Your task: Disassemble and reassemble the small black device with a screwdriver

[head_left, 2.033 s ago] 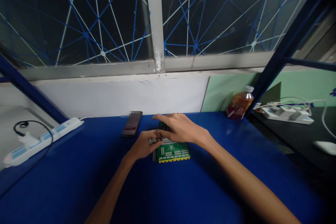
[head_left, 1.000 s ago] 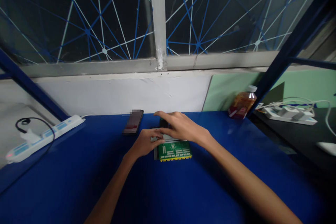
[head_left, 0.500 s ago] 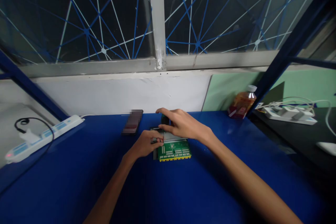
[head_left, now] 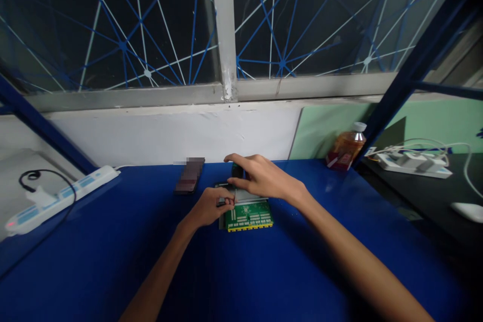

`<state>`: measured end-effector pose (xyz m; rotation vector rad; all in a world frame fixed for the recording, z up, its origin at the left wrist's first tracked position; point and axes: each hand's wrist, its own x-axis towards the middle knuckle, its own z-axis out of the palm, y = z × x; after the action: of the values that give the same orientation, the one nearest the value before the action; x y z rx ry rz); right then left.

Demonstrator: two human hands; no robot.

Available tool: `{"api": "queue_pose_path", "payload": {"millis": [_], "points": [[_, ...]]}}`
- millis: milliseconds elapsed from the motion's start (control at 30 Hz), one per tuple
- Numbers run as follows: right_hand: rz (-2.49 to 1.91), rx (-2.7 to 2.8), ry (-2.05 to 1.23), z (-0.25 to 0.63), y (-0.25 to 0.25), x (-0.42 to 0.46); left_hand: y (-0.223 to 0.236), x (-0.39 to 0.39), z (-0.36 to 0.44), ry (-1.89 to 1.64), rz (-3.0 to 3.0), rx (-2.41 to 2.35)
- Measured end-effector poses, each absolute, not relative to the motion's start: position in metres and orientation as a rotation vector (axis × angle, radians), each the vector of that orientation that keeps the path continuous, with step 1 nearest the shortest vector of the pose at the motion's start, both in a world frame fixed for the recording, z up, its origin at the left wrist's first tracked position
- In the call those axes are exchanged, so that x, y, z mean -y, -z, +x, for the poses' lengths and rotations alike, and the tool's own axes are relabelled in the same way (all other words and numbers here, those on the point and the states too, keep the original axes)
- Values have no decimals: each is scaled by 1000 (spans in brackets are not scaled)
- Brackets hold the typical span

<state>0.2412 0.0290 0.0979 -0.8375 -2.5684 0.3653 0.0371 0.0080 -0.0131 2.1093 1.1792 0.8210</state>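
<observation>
A green circuit board (head_left: 251, 214) with rows of small pale connectors and a yellow front edge lies on the blue table. A grey metal plate (head_left: 245, 195) covers its far part. My right hand (head_left: 260, 176) is above the plate, thumb and fingers closed around a dark, thick-bodied screwdriver (head_left: 237, 172). Its thin shaft points down to the plate's left side. Beside that shaft, at the board's left edge, my left hand (head_left: 211, 206) has its fingertips pinched together. Whatever sits between those fingertips is too small to make out.
Left of the board lies a phone (head_left: 189, 176). A white power strip (head_left: 62, 201) with a black cable runs along the table's left side. At the back right stands a drink bottle (head_left: 347, 147). Another power strip (head_left: 413, 165) and a white mouse (head_left: 468, 211) rest on the black surface at right.
The view has shifted very slightly. Both hands, the screwdriver and the board keep the same arrangement.
</observation>
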Motion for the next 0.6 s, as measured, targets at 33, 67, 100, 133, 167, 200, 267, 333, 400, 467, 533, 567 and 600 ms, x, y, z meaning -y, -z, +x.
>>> {"api": "queue_pose_path", "payload": {"millis": [33,67,100,133,167,200,267,333,400,467,533,567,600], "points": [[-832,2561,-364,242,-99,-29,13,-8,38,-831,2112,-1185],[-828,2547,-364,244,-101,-29,13,-8,38,-841,2113,-1192],[-825,2527,-363,247,-104,-28,13,-8,39,-849,2116,-1195],[-827,2497,-366,252,-107,-27,12,-8,39,-852,2124,-1194],[-848,2457,-370,257,-111,-26,11,-8,40,-855,2136,-1188],[-873,2412,-365,263,-115,-24,11,-7,40,-860,2150,-1179],[-926,2302,-347,278,-122,-19,9,-7,41,-876,2181,-1161],[-982,2196,-317,297,-125,-15,8,-6,43,-899,2202,-1150],[-1078,2099,-288,318,-120,-13,7,-4,45,-912,2218,-1129],[-1198,2007,-314,342,-105,-13,4,-2,48,-911,2227,-1106],[-1279,1859,-407,365,-82,-16,2,1,54,-899,2226,-1100],[-1300,1763,-495,376,-68,-19,1,2,58,-905,2220,-1103],[-1305,1662,-588,386,-54,-21,-1,3,62,-906,2220,-1096]]}}
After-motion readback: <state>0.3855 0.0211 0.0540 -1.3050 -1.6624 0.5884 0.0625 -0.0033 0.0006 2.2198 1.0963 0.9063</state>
